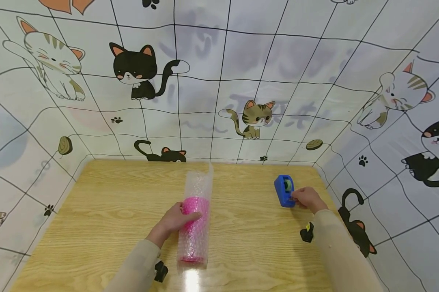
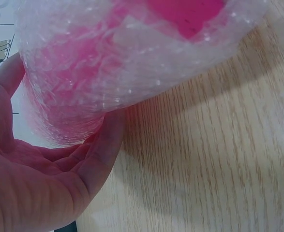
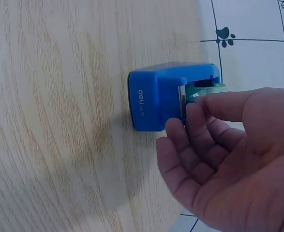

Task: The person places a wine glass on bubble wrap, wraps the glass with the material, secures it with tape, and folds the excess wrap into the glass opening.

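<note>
A pink cylinder wrapped in bubble wrap (image 1: pixel 194 239) lies lengthwise on the table, its clear wrap reaching past the pink at the far end. My left hand (image 1: pixel 176 219) grips it from the left side, thumb over the top. Close up in the left wrist view, the fingers of the left hand (image 2: pixel 50 179) curl under the crinkled wrap (image 2: pixel 79 72). To the right stands a blue tape dispenser (image 1: pixel 283 190) with a roll of greenish tape (image 3: pixel 200 90). At its cutter my right hand (image 1: pixel 307 198) pinches the tape's end between thumb and forefinger; the fingertips partly hide the tape.
The wooden table (image 1: pixel 132 182) meets a cloth backdrop printed with cats (image 1: pixel 205 93) at the back and both sides. Small black devices (image 1: pixel 161 271) sit near each wrist. Bright glare lies at the table's near edge.
</note>
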Motion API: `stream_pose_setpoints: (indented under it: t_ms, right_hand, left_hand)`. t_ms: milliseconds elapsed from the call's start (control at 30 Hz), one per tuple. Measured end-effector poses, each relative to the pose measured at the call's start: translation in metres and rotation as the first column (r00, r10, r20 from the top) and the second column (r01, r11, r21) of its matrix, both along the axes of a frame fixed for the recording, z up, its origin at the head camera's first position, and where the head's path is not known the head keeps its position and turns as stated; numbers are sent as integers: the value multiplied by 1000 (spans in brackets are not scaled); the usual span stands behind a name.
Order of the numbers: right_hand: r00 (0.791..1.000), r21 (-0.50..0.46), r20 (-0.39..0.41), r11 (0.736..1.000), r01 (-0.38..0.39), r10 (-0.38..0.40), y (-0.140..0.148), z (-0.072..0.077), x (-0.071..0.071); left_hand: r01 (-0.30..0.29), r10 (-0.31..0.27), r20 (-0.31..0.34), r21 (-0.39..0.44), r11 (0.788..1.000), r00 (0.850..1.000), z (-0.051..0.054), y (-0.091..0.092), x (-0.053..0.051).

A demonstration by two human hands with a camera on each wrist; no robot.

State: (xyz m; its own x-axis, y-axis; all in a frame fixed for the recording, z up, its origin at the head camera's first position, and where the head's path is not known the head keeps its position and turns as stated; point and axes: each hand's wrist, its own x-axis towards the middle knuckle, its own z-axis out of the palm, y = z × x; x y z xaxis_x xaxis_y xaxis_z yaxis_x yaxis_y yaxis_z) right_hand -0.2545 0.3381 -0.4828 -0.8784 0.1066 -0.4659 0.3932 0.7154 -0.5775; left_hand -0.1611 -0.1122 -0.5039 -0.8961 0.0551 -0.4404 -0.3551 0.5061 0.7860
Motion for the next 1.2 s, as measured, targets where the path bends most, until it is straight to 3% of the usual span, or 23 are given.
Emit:
stream_pose_setpoints:
  t_ms: [133,400,633,900,1200]
  right_hand:
    - [999,-77,34,997,15,-12,-2,0,1]
    - [993,-122,119,992,-11,25,-3,10,6]
    - [982,-177,183,984,-21,54,3,9,5]
    - [982,-184,186,982,31,4,6,4,3]
    - [988,-180,150,981,73,-46,13,-12,-2]
  left_hand:
    - [1,-1,0,0,1000,1000,-1,0,0]
    - [1,-1,-6,1,1000,1000,-1,0,0]
    - [3,-3,-10,-3,1000,1000,-1,-1,0]
    - [-4,5,-22,12,1000,1000,-3,-1,-1]
    - [-3,3,-22,9,1000,1000,-3,0,-1]
